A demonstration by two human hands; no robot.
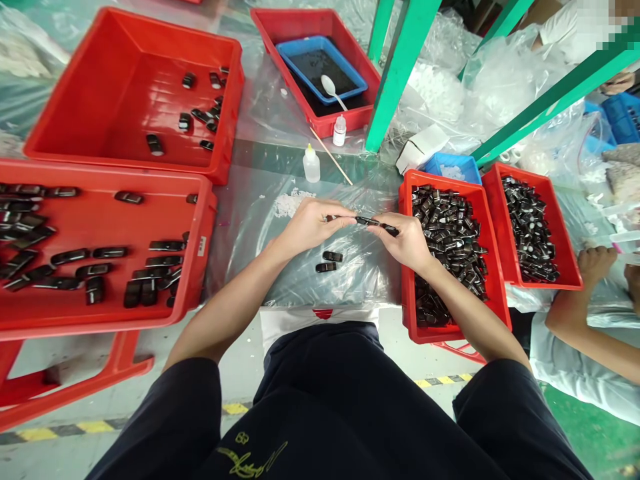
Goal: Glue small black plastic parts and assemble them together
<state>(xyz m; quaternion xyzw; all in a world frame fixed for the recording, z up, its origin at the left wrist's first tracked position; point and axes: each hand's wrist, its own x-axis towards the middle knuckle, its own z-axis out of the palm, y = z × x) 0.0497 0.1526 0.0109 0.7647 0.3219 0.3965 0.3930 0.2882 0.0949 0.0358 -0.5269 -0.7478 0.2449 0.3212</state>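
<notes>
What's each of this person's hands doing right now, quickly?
Left hand: closed, fingertips pinching one end of a black part.
Right hand: closed, gripping toward the other end; whether it's all one piece, I can't tell.

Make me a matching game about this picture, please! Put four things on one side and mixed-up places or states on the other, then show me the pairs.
Things:
1. left hand and right hand
2. white spoon
3. yellow-tipped bottle
4. two loose dark pieces

Places or states:
A. standing upright
B. lying on the table, between the person's forearms
C. gripping something dark
D. resting in the blue tray, handle over its rim

Pairs: 1-C, 2-D, 3-A, 4-B
</notes>
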